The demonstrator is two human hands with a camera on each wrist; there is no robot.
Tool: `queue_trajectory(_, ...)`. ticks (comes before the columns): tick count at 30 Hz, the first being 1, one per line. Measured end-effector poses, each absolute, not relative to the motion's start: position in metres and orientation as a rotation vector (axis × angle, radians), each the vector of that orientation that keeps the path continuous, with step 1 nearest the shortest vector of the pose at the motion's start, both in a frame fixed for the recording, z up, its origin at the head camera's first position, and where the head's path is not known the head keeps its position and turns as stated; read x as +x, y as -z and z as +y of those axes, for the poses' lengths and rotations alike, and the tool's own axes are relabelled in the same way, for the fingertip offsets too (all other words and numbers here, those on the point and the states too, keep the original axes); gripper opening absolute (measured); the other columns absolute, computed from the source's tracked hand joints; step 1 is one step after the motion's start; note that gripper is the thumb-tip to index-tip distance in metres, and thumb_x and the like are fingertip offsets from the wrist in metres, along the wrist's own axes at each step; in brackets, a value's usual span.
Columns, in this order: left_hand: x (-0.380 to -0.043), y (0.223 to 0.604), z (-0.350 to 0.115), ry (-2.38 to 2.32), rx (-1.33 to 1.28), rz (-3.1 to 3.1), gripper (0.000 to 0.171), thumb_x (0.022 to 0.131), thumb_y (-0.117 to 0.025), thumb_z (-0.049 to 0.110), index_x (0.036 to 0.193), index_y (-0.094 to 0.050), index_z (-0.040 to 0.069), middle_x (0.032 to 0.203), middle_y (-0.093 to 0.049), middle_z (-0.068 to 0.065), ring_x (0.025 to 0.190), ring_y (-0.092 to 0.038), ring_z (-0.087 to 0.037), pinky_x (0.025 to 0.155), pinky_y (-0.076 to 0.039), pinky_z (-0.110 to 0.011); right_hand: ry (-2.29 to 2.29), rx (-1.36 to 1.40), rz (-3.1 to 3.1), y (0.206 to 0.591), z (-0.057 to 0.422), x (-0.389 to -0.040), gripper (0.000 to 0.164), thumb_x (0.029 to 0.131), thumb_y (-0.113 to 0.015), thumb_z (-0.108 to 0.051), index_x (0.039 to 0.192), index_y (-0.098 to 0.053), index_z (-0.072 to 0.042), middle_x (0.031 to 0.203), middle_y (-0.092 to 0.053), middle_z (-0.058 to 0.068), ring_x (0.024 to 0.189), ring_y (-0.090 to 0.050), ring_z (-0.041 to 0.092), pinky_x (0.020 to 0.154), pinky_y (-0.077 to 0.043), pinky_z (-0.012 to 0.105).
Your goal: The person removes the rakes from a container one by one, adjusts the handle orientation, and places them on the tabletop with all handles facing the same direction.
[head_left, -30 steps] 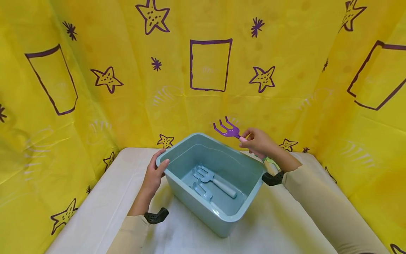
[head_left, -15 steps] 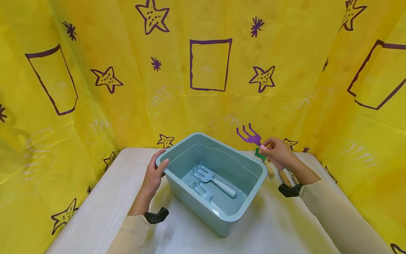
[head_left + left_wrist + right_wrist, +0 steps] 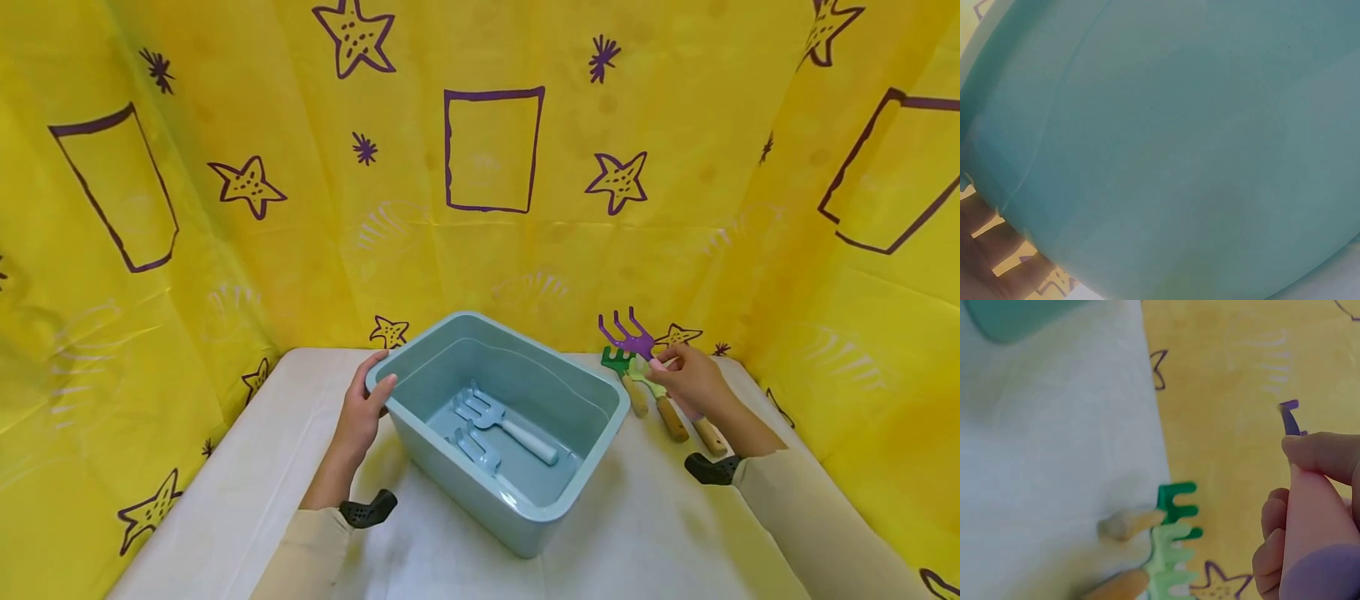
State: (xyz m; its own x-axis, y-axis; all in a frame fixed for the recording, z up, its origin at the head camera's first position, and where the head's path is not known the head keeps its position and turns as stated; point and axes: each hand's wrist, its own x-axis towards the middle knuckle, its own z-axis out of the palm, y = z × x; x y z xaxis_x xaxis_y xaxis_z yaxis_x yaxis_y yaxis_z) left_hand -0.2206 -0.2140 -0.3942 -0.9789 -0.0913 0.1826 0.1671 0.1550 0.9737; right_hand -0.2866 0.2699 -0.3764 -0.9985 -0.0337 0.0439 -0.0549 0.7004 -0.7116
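Note:
My left hand (image 3: 363, 408) grips the left corner rim of a blue-green plastic tub (image 3: 498, 521), thumb over the edge. Its fingers (image 3: 1000, 244) lie against the tub's outside in the left wrist view. Inside the tub lie two light-blue hand forks; one hand fork (image 3: 528, 442) shows its whole handle. In my right hand (image 3: 693, 383) is a purple hand fork (image 3: 633, 342), pinched by its pink handle (image 3: 1316, 512), tines up and leftward. It hangs above several wooden-handled rakes at the tub's right.
Beside the tub, a dark green rake (image 3: 636, 396) and light green rakes (image 3: 671, 421) lie on the white table (image 3: 645, 517); my right hand partly covers them. A yellow patterned sheet (image 3: 487, 258) hangs behind the table and along both sides.
My right hand has carried the purple hand fork rightward and down, away from over the tub to above the wooden-handled rakes. The left hand keeps its hold on the rim.

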Motion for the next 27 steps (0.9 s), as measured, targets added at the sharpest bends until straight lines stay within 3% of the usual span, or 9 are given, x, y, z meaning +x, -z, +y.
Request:
queue_trajectory(7, -0.234, 0.415, -0.22, 1.902, -0.076, -2.217, 0.052, 0.101, -0.052, 0.03, 0.149, -0.035, 0.022, 0.145, -0.041, -0.013, 0.124, -0.046, -0.038, 0.099, -0.04, -0.057, -1.082, -0.018, -2.889, 0.397, 0.293, -0.283, 0.048, 0.089, -0.07, -0.032, 0.116, -0.051, 0.003, 0.095, -0.055, 0.018, 0.073, -0.051, 0.026, 0.055, -0.049, 0.031)
queue_trajectory(27, -0.234, 0.415, -0.22, 1.878, -0.068, -2.215, 0.049, 0.101, -0.051, 0.029, 0.148, -0.036, 0.023, 0.145, -0.042, -0.011, 0.124, -0.047, -0.037, 0.099, -0.041, -0.056, -1.057, -0.213, -2.9, 0.434, 0.359, -0.266, 0.053, 0.093, -0.064, -0.035, 0.115, -0.047, 0.01, 0.099, -0.055, 0.027, 0.074, -0.053, 0.03, 0.053, -0.05, 0.035)
